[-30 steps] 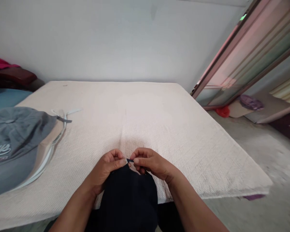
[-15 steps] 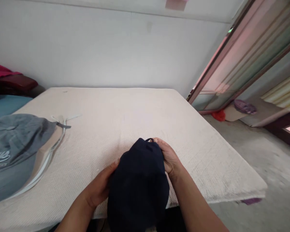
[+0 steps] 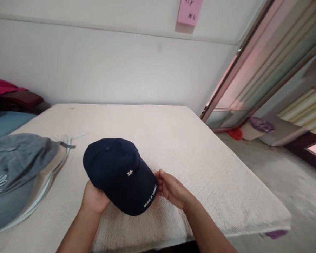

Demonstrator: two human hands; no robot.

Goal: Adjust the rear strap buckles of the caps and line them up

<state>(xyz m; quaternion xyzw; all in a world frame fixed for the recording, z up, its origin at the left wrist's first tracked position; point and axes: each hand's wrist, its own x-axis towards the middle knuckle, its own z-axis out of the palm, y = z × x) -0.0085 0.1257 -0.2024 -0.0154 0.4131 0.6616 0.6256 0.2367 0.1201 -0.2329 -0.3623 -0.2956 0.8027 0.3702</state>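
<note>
A navy blue baseball cap (image 3: 113, 165) is held up over the front of the table, crown to the left and brim toward the lower right. Small white lettering marks its front, and white text runs along the brim's edge. My left hand (image 3: 94, 198) supports it from below at the near left side, its fingers hidden beneath the cap. At the brim's right edge, my right hand (image 3: 171, 189) has its fingers bent and touching the brim. Farther left lies a grey baseball cap (image 3: 18, 161) with white script, apart from both hands.
A cream textured cloth covers the table (image 3: 158, 130). Pale straps and a brim-shaped piece stick out under the grey cap. A white wall with a pink note (image 3: 189, 12) stands behind. On the floor at right is a bin with a purple liner (image 3: 262, 124).
The navy cap has moved up and left from the table's front edge and turned, so its lettered front and brim now show. My hands moved with it, and the view has tilted upward slightly.
</note>
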